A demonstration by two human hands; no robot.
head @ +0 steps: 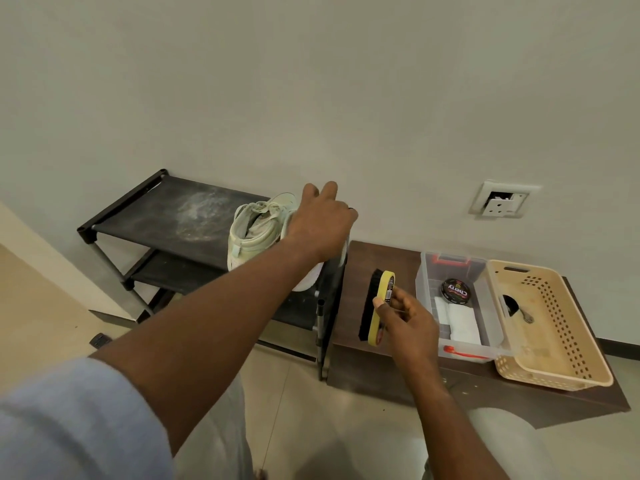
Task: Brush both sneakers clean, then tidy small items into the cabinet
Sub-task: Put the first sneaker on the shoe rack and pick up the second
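Two pale sneakers stand side by side on the top shelf of a black shoe rack (145, 213). The left sneaker (254, 233) is in plain sight. My left hand (320, 223) lies over the right sneaker (310, 280), hiding most of it, with two fingers stretched forward past it; I cannot tell whether the hand grips the shoe. My right hand (408, 323) holds a yellow-backed shoe brush (375, 306) with black bristles, standing on edge on the low brown cabinet (374, 258).
On the cabinet stands a clear plastic box (427, 271) with a black polish tin (454, 291) and white cloths (459, 323). A beige perforated basket (568, 327) sits to its right. A wall socket (502, 202) is above. White dust marks the rack's top shelf.
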